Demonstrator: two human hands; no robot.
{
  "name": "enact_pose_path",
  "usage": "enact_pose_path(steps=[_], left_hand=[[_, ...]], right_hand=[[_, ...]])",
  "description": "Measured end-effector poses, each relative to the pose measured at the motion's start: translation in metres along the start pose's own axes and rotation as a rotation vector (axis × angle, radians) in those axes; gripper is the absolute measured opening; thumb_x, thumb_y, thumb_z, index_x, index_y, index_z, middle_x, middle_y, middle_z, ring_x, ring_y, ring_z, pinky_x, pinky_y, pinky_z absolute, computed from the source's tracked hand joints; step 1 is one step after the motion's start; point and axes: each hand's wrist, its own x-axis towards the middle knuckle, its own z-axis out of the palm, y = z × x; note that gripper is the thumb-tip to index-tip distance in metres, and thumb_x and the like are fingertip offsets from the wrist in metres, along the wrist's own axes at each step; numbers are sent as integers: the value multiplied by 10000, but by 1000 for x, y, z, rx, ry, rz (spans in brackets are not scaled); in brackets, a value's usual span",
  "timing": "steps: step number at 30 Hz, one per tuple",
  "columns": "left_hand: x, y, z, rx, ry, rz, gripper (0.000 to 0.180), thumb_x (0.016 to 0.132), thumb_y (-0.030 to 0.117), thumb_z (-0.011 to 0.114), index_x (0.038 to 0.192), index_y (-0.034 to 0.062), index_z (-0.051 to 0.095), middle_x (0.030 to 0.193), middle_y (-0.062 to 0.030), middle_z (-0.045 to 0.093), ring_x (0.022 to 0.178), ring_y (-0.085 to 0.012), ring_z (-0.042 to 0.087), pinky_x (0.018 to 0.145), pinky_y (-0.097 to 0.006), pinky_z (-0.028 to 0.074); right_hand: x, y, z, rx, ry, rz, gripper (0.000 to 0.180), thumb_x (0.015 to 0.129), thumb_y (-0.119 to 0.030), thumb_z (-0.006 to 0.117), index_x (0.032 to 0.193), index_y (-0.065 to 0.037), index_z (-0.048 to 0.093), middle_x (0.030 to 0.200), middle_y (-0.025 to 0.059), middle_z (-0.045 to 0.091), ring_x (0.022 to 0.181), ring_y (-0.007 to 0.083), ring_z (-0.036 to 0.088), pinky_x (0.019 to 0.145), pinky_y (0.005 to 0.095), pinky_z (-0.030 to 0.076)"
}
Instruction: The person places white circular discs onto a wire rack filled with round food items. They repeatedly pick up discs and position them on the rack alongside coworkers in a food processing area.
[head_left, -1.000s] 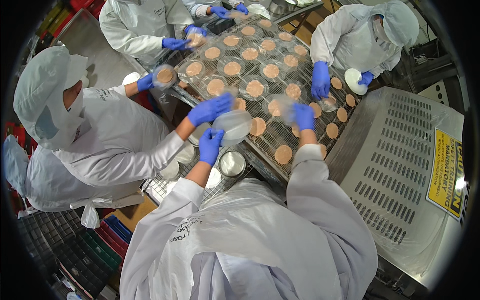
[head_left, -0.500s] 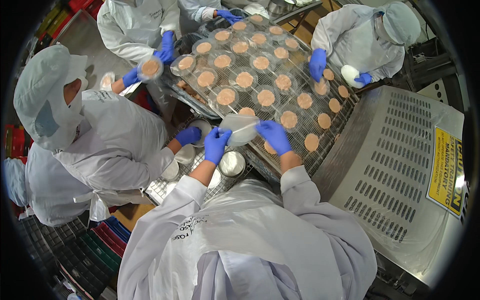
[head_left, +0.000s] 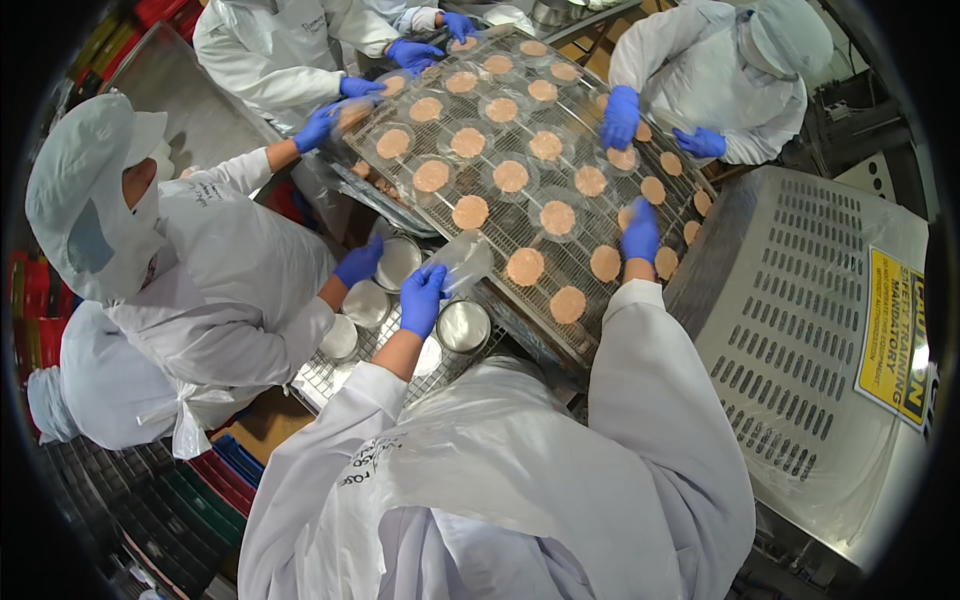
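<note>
My left hand (head_left: 423, 300) is closed on a stack of thin, clear round plastic sheets (head_left: 468, 262), held just off the near left edge of the wire conveyor belt (head_left: 420, 205). Out over the belt, my right hand (head_left: 640, 234) reaches down onto a pink round patty (head_left: 625, 217); its fingers are smeared and partly hidden, so whether a sheet is in them does not show. Rows of similar patties (head_left: 510, 177) lie on the belt, many with a clear round sheet around or over them. Below my left hand stands a round metal tin (head_left: 465, 326) with white content.
Co-workers' gloved hands reach over the belt from the left (head_left: 318, 128), the far side (head_left: 415, 52) and the right (head_left: 621, 118). Round tins (head_left: 366, 303) stand on a wire rack at my left. A slotted steel cover (head_left: 780, 320) flanks the belt's right.
My right hand has left the stack and moved right over the belt to a patty. My left hand keeps the sheets, slightly lower. The patties have shifted toward me and right.
</note>
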Motion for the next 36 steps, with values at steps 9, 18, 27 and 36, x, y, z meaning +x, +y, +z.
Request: enact_pose_path(steps=[9,18,27,36], left_hand=[[4,2,27,19,-28,31,224,846,128,634,1031,6,597,861,-24,626,727,-74,564,632,-214,457],[26,-12,-17,-103,-27,-16,240,875,201,608,1036,25,580,887,-62,629,753,-112,597,650,-231,483],[35,-124,-138,-9,164,-176,202,894,217,574,990,40,593,835,-61,636,696,-115,597,602,-230,473],[66,-372,-403,901,406,-143,214,777,203,639,911,37,626,733,-123,652,666,-291,620,658,-380,491]], right_hand=[[-140,-138,13,113,-758,160,308,867,-252,530,1081,-52,626,869,144,672,884,290,636,813,368,466],[-71,-137,61,311,-609,250,280,843,-268,579,939,-20,669,803,109,672,683,203,638,619,355,490],[-59,25,57,-574,-31,-25,295,881,-247,462,977,-28,634,928,203,639,873,392,600,761,443,471],[-238,-61,221,-961,-560,68,485,868,-173,474,1315,-13,377,1007,271,601,956,359,598,832,420,465]])
